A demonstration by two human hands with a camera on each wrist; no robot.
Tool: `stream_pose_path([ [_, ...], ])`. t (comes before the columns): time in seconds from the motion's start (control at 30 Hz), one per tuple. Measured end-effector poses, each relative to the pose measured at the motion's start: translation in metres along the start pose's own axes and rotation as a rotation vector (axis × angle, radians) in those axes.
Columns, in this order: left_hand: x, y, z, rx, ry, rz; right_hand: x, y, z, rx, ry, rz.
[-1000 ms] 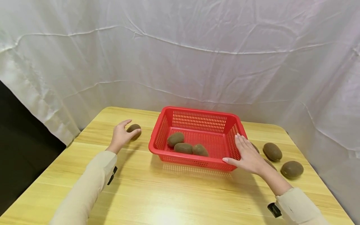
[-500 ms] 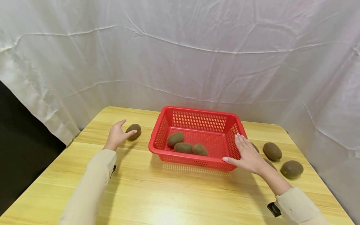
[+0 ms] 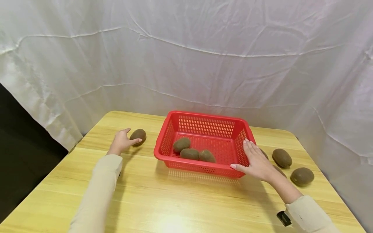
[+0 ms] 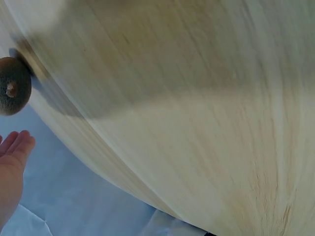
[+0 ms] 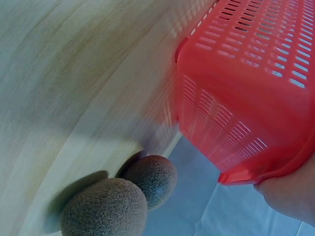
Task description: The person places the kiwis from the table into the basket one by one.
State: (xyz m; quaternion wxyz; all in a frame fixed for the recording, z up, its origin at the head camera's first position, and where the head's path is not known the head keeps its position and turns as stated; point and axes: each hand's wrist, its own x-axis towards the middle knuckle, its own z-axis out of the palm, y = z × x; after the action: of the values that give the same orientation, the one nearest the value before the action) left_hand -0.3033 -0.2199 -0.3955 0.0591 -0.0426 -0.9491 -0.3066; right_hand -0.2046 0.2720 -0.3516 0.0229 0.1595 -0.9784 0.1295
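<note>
On the left of the wooden table (image 3: 175, 200) lies a brown kiwi (image 3: 139, 135). My left hand (image 3: 123, 139) is right beside it, fingers relaxed and spread, thumb reaching under its near side. In the left wrist view the kiwi (image 4: 14, 92) sits apart from the fingertips (image 4: 15, 145). My right hand (image 3: 254, 159) rests flat, fingers straight, against the right rim of the red basket (image 3: 204, 115). Three kiwis (image 3: 190, 153) lie in the basket's left half. The right wrist view shows the basket wall (image 5: 251, 73) and part of my hand (image 5: 290, 194).
More kiwis lie on the table right of the basket: one (image 3: 281, 157), another (image 3: 302, 176), and others partly hidden behind my right hand; two show close up (image 5: 118, 201). White cloth (image 3: 204, 64) hangs behind and beside the table. A dark gap lies at far left.
My left hand has drawn back slightly to the left, from cupping the kiwi to lying beside it. The right hand and basket have stayed put.
</note>
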Motion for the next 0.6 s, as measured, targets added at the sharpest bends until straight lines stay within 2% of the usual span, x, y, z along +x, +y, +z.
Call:
stream_pose_path([
  [0.23, 0.002, -0.002, 0.008, 0.039, -0.042, -0.025, 0.000, 0.000, 0.001, -0.002, 0.007, -0.006],
  [0.4, 0.002, -0.001, 0.014, 0.034, -0.047, -0.025, 0.001, 0.001, 0.001, -0.003, 0.007, -0.007],
  [0.6, 0.001, 0.002, 0.016, 0.008, -0.038, -0.055, 0.001, 0.001, 0.001, -0.003, 0.006, -0.005],
])
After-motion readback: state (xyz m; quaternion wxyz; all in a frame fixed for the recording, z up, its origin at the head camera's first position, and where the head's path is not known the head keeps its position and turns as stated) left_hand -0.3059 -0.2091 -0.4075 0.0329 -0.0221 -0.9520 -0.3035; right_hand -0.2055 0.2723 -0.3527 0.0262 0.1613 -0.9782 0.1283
